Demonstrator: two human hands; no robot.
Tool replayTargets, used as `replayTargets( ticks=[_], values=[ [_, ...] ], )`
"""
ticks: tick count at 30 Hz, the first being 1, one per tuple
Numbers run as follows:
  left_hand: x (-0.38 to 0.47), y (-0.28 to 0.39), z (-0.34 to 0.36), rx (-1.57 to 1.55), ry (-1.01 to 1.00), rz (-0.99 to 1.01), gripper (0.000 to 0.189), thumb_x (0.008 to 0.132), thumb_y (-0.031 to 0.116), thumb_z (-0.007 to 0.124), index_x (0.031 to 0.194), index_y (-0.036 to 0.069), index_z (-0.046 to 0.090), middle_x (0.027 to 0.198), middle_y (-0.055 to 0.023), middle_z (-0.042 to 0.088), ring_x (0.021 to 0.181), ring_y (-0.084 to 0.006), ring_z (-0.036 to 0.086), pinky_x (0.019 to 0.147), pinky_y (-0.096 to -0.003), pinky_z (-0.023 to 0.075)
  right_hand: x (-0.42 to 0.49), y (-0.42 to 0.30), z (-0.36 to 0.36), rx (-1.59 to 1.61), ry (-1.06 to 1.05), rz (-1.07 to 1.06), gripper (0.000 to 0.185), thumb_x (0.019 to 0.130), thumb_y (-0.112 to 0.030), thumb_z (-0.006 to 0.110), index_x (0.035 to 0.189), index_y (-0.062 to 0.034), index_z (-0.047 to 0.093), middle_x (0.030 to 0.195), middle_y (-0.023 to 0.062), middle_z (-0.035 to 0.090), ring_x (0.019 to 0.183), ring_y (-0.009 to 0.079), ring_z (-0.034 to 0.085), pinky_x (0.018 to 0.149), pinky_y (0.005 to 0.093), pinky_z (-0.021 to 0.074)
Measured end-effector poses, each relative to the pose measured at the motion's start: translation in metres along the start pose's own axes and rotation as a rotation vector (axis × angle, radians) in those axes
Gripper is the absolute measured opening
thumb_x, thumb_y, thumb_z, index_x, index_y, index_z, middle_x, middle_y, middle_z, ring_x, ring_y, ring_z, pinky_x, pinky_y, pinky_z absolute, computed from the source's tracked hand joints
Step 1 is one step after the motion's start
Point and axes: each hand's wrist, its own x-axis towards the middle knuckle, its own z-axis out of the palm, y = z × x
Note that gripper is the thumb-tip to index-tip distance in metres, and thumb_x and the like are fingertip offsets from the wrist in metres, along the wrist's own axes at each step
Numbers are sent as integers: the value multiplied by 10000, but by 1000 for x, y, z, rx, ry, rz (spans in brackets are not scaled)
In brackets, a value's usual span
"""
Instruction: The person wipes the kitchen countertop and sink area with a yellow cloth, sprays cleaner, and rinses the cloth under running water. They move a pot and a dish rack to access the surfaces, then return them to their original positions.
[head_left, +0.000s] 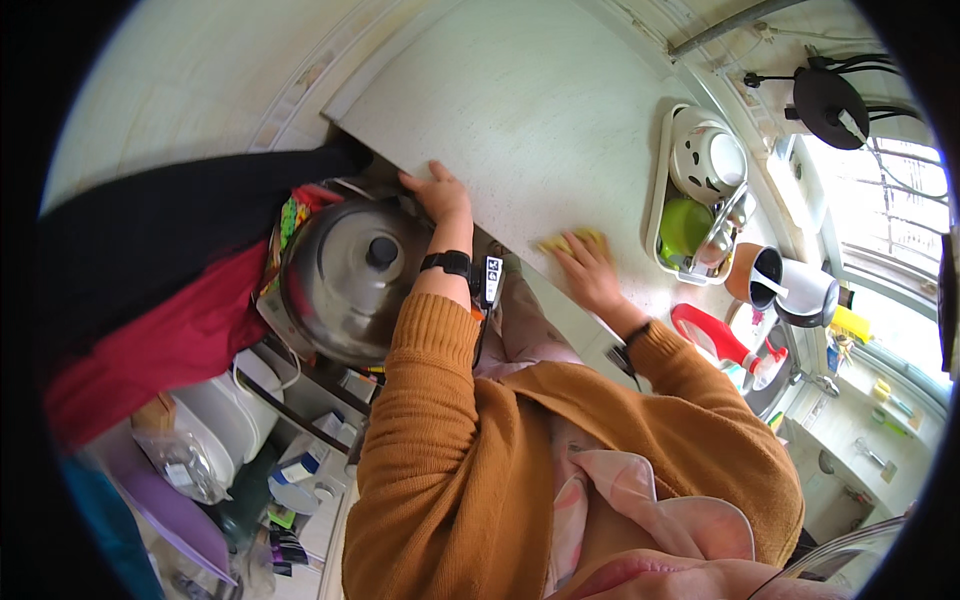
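Note:
My left hand (442, 196) rests at the front edge of a pale countertop (510, 120), fingers apart and holding nothing. A black wristband sits on that wrist, beside a large steel pot with a domed lid (349, 259). My right hand (589, 274) lies flat on a yellow cloth (574, 241), pressing it to the countertop near the front edge. Motion blurs the cloth, and the palm hides part of it. To the right of that hand stands a white dish rack (654, 225) holding a panda-face bowl (697, 161), a green bowl (684, 225) and metal ladles.
A red spray bottle (712, 334) lies near my right forearm, with a brown cup (742, 274) and a sink (780, 352) beyond. Black and red cloths (172, 225) hang at left. Below them, a shelf holds a white plastic container (225, 412).

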Motion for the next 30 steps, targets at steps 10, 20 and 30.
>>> replayTargets(
  ticks=[10,20,30],
  values=[
    [7,0,6,78,94,-20,598,948,306,416,1384,6,139,1197,-304,511,1077,-421,532,889,-423,447,285,40,-21,-196,319,218,359,927,-265,406,1197,-76,549,1257,117,537,1171,321,479,960,494,399],
    [3,2,4,93,104,41,574,944,275,426,1371,-3,161,1162,-329,508,1021,-435,552,854,-451,462,284,54,-40,-932,73,-3,469,884,-75,474,1338,-23,369,1113,99,575,817,215,590,667,328,516],
    [6,-2,4,32,89,51,561,949,243,407,1382,-5,152,1218,-330,469,1081,-435,514,911,-445,424,257,37,-9,-853,-19,-94,401,846,-54,485,1241,-124,476,1111,90,608,794,132,609,638,231,531]
  ],
)
